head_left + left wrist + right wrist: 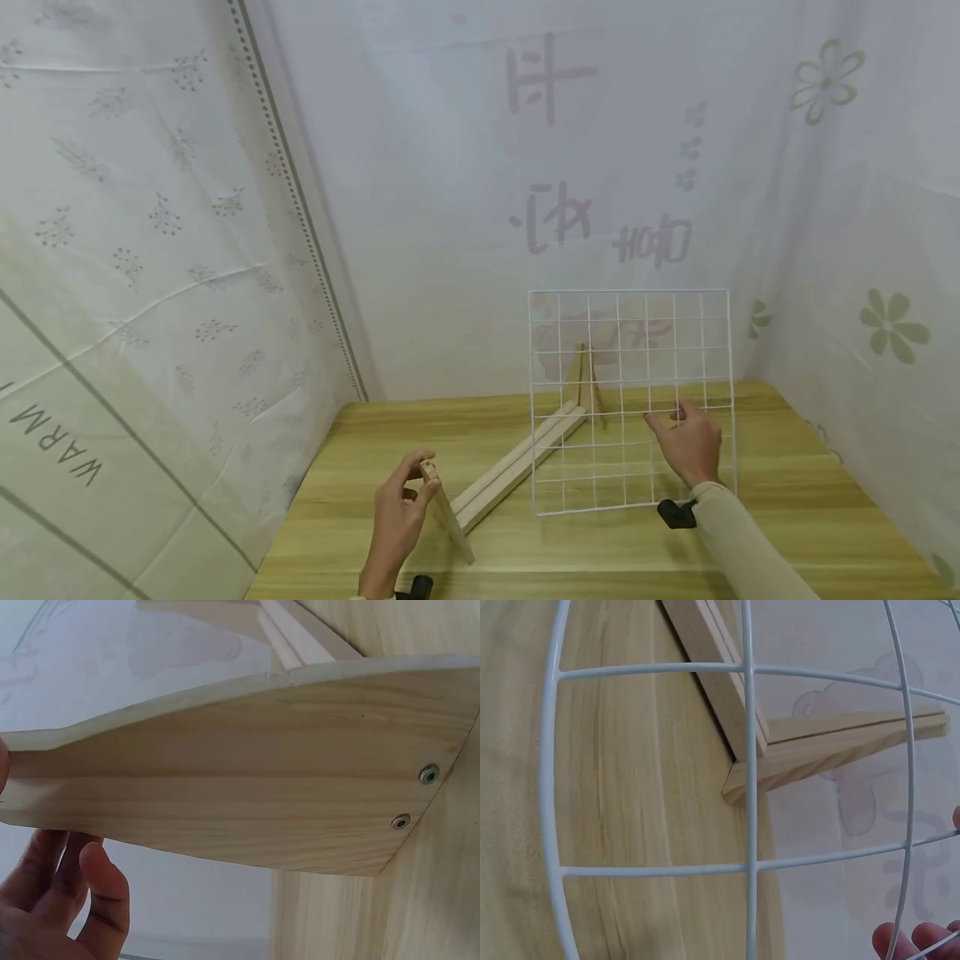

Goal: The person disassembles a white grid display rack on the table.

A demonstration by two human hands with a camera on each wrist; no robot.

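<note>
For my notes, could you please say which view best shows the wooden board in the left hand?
The left wrist view, because the board faces it broadside, showing two screws. The head view shows the board nearly edge-on; the right wrist view doesn't show it.

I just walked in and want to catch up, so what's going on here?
A person's left hand grips the upper end of the near end panel of a wooden frame standing on the table. Two rails run from that panel to the far end panel. The right hand holds a white wire grid upright, and the far end panel shows through its mesh. Whether the grid touches the frame is hard to tell.
</note>
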